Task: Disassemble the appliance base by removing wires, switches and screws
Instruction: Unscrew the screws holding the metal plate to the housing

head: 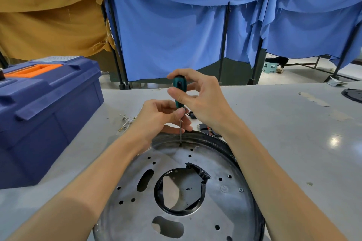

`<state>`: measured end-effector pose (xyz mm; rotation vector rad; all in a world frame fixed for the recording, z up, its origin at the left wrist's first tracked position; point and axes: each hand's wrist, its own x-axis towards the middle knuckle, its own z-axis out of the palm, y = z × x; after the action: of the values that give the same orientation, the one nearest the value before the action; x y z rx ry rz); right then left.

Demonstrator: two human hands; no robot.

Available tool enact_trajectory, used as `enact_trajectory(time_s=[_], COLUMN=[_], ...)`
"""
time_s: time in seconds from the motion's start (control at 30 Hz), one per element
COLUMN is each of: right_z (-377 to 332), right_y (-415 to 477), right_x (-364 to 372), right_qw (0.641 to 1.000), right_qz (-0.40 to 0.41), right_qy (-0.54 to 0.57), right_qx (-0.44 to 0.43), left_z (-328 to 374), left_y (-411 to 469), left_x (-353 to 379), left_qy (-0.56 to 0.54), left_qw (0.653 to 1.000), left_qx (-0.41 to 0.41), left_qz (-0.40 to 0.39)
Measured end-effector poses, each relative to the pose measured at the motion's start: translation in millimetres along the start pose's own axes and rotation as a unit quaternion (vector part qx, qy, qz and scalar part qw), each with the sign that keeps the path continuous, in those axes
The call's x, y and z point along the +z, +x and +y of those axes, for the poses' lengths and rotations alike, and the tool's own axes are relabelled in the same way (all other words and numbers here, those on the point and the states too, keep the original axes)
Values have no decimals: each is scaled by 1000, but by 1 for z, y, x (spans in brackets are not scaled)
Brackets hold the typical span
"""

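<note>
From my remote seat I see the appliance base [215, 162], a round metal plate with a large central hole, lying flat on the desk [284, 133] in the lower centre of the frame. A teal-handled screwdriver [179, 92] stands nearly upright over its far rim, tip seated in a screw [180, 145]. My right hand [197, 96] pinches the handle between thumb and fingertips, a light grip that I judge suits twirling more than heavy torque. My left hand [160, 115] curls its fingers round the thin shaft just below the handle, apparently to steady it so the tip does not skip out of the head. Just beyond the rim, at centre frame, lie loose wires [127, 120] and small black parts [205, 128], possibly switches, set aside clear of the work. A second screw [241, 190] sits in the plate at the right, so I judge the screw stage is unfinished. A blue toolbox [47, 103] stands at the left, within reach.
</note>
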<state>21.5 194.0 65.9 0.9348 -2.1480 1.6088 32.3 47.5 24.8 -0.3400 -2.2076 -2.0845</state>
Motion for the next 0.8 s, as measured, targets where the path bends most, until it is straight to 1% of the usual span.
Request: enact_trajectory(time_s=[0.23,0.33,0.47,0.67,0.73,0.8], right_z=[0,-1,-1,1,0,0], right_y=[2,1,0,3,1,1], right_x=[-5,-3,-1,-5,-2,0], right_qw=[1000,1000,1000,1000,1000,1000], right_qz=[0,-7,-1,8,0,2], right_qy=[-12,13,-13,-10,14,1], right_qx=[8,6,-11,3,3,-3], left_z=[2,1,2,2,1,1], left_y=[-1,0,-1,0,0,0], left_x=[-2,-2,-2,-1,0,0], left_qy=[-39,-23,-16,-36,-30,-26], left_qw=[999,1000,1000,999,999,1000], left_qx=[11,3,15,10,6,11], left_qz=[-22,-17,1,-22,-14,-1])
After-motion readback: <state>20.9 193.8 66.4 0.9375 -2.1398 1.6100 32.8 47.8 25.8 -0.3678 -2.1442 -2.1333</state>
